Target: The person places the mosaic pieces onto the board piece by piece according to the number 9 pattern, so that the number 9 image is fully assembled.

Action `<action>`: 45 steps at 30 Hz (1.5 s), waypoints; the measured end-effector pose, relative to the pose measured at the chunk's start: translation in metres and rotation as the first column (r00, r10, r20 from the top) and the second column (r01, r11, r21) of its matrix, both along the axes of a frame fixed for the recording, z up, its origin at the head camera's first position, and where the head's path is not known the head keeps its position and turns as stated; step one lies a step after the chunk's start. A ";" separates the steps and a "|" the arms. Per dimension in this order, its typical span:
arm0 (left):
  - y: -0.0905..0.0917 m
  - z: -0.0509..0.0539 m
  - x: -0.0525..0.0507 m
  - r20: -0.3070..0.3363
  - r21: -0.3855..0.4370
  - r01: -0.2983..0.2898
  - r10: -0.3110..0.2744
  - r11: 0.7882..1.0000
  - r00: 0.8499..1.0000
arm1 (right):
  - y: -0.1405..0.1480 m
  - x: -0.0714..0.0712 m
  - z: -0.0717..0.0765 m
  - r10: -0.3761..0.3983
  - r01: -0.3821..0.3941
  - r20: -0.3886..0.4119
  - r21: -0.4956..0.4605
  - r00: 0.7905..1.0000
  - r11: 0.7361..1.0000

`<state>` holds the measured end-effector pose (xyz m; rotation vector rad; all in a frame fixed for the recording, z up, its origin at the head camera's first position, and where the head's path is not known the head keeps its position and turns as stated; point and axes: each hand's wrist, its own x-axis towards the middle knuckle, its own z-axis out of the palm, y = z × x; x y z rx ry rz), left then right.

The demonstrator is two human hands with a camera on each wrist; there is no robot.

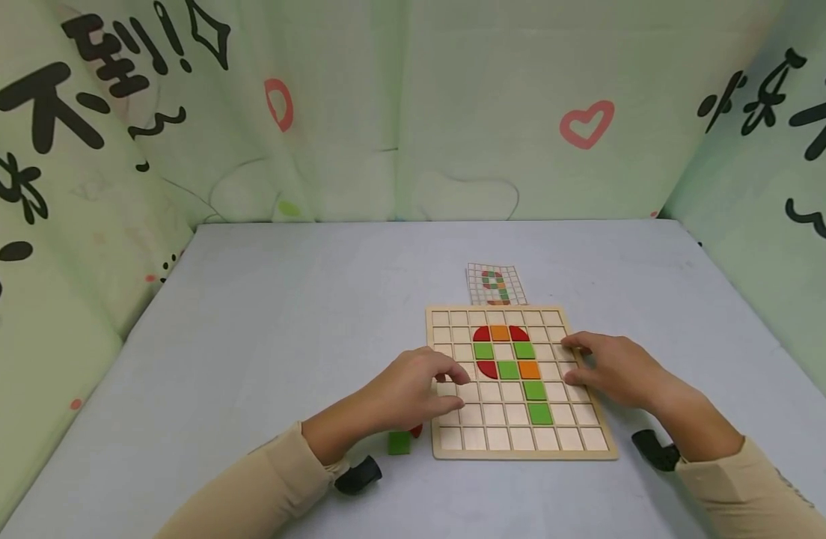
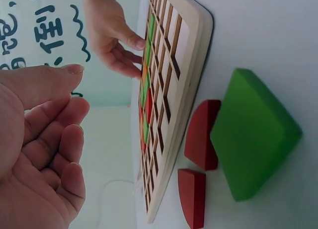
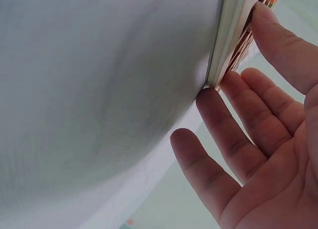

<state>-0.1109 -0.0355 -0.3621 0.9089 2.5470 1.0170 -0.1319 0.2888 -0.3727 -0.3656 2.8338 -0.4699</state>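
Observation:
A wooden grid board [image 1: 521, 454] lies on the table, with red quarter-round, orange square and green square pieces set in its cells. My left hand [image 1: 416, 385] hovers over the board's left side, fingers loosely bent and thumb apart, holding nothing. On the right edge rests my right hand [image 1: 618, 367]; in the right wrist view its fingertips [image 3: 207, 96] touch the board's side, the fingers fairly straight. Beside the board's left edge lie a loose green square piece [image 2: 253, 134] and two red quarter-round pieces [image 2: 202, 134], mostly hidden by the left hand in the head view.
A pattern card [image 1: 476, 281] with a small coloured grid lies behind the board, its lower part covered by it. The white table [image 1: 285, 299] extends around the board. Printed curtains [image 1: 480, 90] stand at the back and sides.

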 end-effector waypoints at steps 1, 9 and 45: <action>-0.002 0.000 0.000 0.001 0.005 -0.002 0.002 1.000 1.000 | 0.000 0.000 0.000 -0.001 0.001 0.000 0.001 1.000 1.000; -0.011 -0.004 0.000 0.013 0.029 -0.021 0.020 0.999 1.000 | 0.000 0.000 -0.001 -0.007 0.007 0.012 0.003 1.000 1.000; -0.050 -0.011 0.019 0.069 -0.004 -0.083 0.083 0.997 0.994 | 0.000 0.000 -0.001 -0.009 0.008 0.008 0.010 1.000 1.000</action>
